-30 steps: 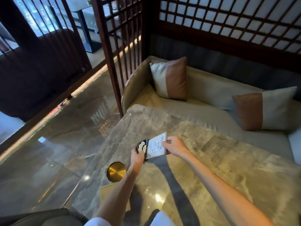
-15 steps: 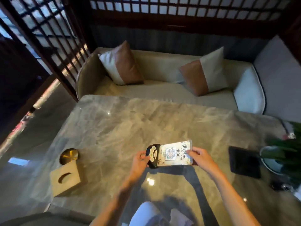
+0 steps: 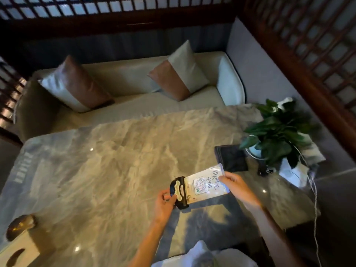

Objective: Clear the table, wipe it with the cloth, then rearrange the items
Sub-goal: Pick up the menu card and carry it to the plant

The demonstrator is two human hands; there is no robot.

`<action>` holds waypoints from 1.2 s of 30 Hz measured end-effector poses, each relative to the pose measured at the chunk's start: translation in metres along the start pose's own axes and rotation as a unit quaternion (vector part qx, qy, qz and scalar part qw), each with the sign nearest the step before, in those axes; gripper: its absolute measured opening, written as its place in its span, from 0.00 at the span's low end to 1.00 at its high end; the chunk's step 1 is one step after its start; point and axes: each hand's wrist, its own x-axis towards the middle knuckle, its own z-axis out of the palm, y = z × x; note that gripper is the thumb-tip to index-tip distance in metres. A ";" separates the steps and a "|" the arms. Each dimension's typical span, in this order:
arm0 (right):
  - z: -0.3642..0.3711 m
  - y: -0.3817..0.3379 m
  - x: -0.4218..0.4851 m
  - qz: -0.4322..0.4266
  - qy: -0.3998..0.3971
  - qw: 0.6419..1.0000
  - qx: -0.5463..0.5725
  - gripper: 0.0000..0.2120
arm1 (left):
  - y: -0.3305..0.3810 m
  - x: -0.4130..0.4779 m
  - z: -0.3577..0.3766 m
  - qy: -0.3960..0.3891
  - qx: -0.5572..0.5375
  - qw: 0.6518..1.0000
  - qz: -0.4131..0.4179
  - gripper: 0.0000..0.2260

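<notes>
I hold a clear acrylic table sign (image 3: 204, 184) with a QR code and a black base above the marble table (image 3: 107, 170). My left hand (image 3: 165, 203) grips the black base end. My right hand (image 3: 237, 185) pinches the sign's clear far edge. The sign lies tilted, nearly flat, over the table's right half. A white cloth (image 3: 204, 255) shows at the bottom edge, near my body.
A potted green plant (image 3: 279, 135) stands at the table's right end, with a black square pad (image 3: 233, 158) beside it. A wooden tissue box (image 3: 19, 249) and a brass disc (image 3: 19, 226) sit at the near left corner. A sofa with two cushions (image 3: 179, 74) lies beyond.
My view has swung right, bringing the plant and black pad in. Both hands have carried the sign rightward, closer to the black pad.
</notes>
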 end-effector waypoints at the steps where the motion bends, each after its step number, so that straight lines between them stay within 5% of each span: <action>1: 0.000 0.001 -0.003 0.006 0.008 1.000 -0.001 0.11 | 0.000 0.000 0.001 -0.007 -0.001 1.000 -0.006 0.07; 11: -0.034 -0.013 0.004 0.024 -0.008 0.999 -0.041 0.09 | 0.027 0.034 0.038 -0.078 -0.026 0.996 -0.023 0.08; 22: -0.174 -0.160 0.189 -0.044 -0.039 0.978 -0.199 0.10 | 0.170 0.189 0.198 -0.137 -0.013 0.989 0.054 0.03; 28: -0.258 -0.201 0.313 -0.044 0.025 0.968 -0.245 0.11 | 0.234 0.302 0.333 -0.196 -0.023 0.972 0.126 0.20; 31: -0.294 -0.192 0.356 -0.028 0.035 0.959 -0.281 0.13 | 0.246 0.324 0.386 -0.208 -0.015 0.974 0.089 0.24; 36: -0.328 -0.157 0.395 0.033 0.048 0.941 -0.333 0.12 | 0.242 0.335 0.440 -0.229 0.025 0.973 0.001 0.12</action>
